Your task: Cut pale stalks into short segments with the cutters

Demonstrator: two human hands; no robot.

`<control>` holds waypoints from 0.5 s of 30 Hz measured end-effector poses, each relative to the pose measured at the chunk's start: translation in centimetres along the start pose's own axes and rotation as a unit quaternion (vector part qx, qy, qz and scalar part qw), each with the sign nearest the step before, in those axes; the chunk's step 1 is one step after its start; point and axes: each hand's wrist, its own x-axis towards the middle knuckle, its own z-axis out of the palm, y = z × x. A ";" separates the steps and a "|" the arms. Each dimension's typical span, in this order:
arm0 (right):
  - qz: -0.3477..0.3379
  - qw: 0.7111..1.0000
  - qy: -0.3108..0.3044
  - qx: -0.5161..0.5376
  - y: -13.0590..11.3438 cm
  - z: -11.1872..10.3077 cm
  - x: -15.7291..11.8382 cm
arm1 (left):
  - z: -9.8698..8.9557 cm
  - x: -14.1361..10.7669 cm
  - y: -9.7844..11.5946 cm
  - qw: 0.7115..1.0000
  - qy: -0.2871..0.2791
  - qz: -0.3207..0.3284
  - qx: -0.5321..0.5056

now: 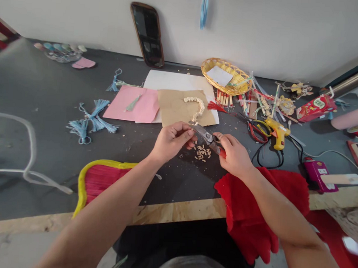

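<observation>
My right hand [233, 153] is wrapped around a pair of red-handled pruning shears [208, 137], whose metal blades point left toward the other hand. The fingers of my left hand [175, 138] are pinched beside the blade tips; what they hold is too small to make out. Under the shears lies a loose scatter of short pale cut pieces [202, 152] on the dark tabletop. Just beyond the hands, a curved row of small pale pieces [201, 106] rests on a sheet of brown paper [171, 105].
Pink paper [129, 103] and blue tassels [97, 115] lie left. A phone [147, 34] leans on the wall. A wicker basket [240, 84], yellow glue gun [277, 133] and juice box [315, 107] stand right. Red cloth [262, 210] hangs over the table edge.
</observation>
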 end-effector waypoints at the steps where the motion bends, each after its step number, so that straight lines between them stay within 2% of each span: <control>1: -0.004 1.000 0.000 -0.001 0.1 0.0 0.0 | 0.0 0.0 0.0 1.000 0.006 0.005 0.002; 7: -0.022 0.999 -0.032 0.000 0.6 -0.3 0.1 | -0.2 -0.1 0.2 0.999 -0.006 -0.006 0.041; 15: -0.037 0.999 -0.023 0.027 0.6 -0.5 0.1 | -0.3 -0.1 0.5 0.999 -0.025 -0.021 0.024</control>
